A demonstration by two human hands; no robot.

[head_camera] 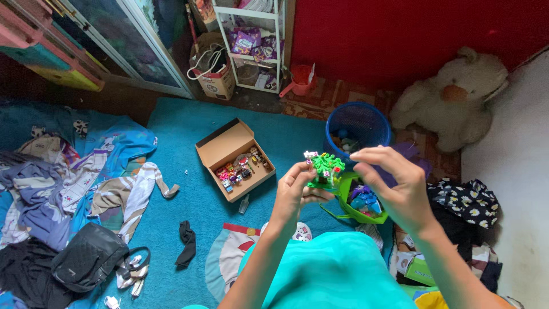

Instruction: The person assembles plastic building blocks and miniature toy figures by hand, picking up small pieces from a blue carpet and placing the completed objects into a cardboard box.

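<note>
The left hand (294, 191) pinches a small green toy tree (326, 170) from below — the right hand (400, 186) hovers curled at its top, fingertips just touching. Beneath sits a green tub (346, 197) of bricks; a blue basket (357, 123) and open cardboard box (229, 149) lie beyond.

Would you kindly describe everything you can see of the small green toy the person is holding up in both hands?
The green toy is a small build of plastic bricks, mostly bright green, with pink and white bits on top and at its left edge. It looks bushy above and flatter at the base; finer detail is too small to tell. It is held in the air above the blue mat. The left hand grips it from below and the side, while the right hand reaches its fingertips to the top right.
</note>
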